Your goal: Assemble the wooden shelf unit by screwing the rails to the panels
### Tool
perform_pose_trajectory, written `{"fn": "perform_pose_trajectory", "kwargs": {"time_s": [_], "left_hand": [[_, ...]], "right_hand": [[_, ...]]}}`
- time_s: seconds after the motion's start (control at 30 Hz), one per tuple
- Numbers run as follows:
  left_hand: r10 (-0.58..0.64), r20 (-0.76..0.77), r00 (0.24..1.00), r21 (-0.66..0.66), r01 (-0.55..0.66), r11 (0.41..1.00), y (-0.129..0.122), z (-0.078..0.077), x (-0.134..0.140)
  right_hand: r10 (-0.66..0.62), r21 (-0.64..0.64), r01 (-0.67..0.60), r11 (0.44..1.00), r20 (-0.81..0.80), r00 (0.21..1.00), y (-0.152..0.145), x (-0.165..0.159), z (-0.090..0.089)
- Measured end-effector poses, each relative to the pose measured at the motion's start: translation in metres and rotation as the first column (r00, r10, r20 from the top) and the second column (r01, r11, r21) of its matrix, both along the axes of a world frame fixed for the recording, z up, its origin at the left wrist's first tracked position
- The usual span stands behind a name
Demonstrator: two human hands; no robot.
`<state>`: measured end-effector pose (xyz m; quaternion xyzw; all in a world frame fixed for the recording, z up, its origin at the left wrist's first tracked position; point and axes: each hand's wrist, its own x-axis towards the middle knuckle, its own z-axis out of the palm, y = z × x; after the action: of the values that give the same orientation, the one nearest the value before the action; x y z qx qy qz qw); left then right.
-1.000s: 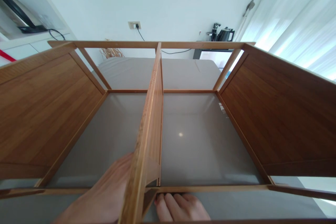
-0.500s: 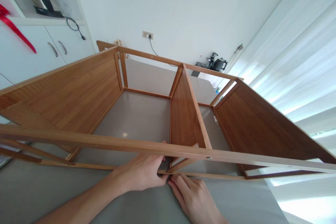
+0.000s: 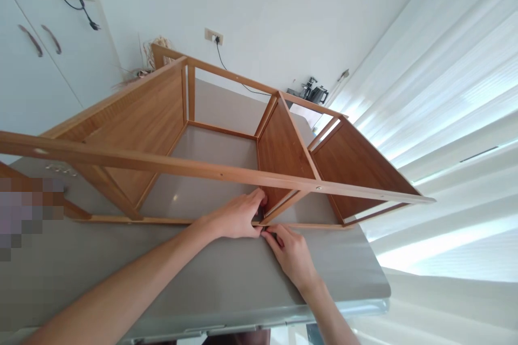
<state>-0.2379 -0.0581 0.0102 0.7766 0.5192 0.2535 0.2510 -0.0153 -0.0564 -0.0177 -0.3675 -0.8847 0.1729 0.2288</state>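
A wooden shelf unit [image 3: 283,145] lies on its side on a grey table [image 3: 218,280], its boards standing upright between long rails. My left hand [image 3: 238,216] grips the near lower rail where the middle board's slanting crosspiece meets it, thumb outside and fingers inside the frame. Close by, my right hand [image 3: 293,253] is closed in a pinch against the outer side of that joint. A small dark thing shows at its fingertips, too small to name. A screw head [image 3: 319,188] sits in the near upper rail above.
White cabinets [image 3: 44,54] stand at the left, with a black cord [image 3: 73,0] hanging over. A wall socket [image 3: 213,36] holds a plug. A black kettle [image 3: 318,95] is at the back, and white curtains [image 3: 445,91] hang at the right. Part of the left side is pixelated.
The view has shifted back, bringing the table's near edge and more of my forearms into sight. Both hands stay at the same joint, and the right fingers have changed their bend slightly.
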Motion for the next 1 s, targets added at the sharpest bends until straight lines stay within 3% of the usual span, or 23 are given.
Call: {"fn": "perform_pose_trajectory", "kwargs": {"time_s": [0.3,1.0], "left_hand": [[-0.035,0.04,0.999,0.05,0.033,0.998,-0.002,-0.002,-0.001],[-0.042,0.081,0.996,0.033,0.039,0.999,0.0,-0.007,-0.003]], "right_hand": [[-0.163,0.025,0.163,0.986,-0.027,0.986,-0.013,-0.008,0.001],[-0.11,-0.039,0.109,0.993,-0.037,0.993,-0.015,-0.002,0.003]]}}
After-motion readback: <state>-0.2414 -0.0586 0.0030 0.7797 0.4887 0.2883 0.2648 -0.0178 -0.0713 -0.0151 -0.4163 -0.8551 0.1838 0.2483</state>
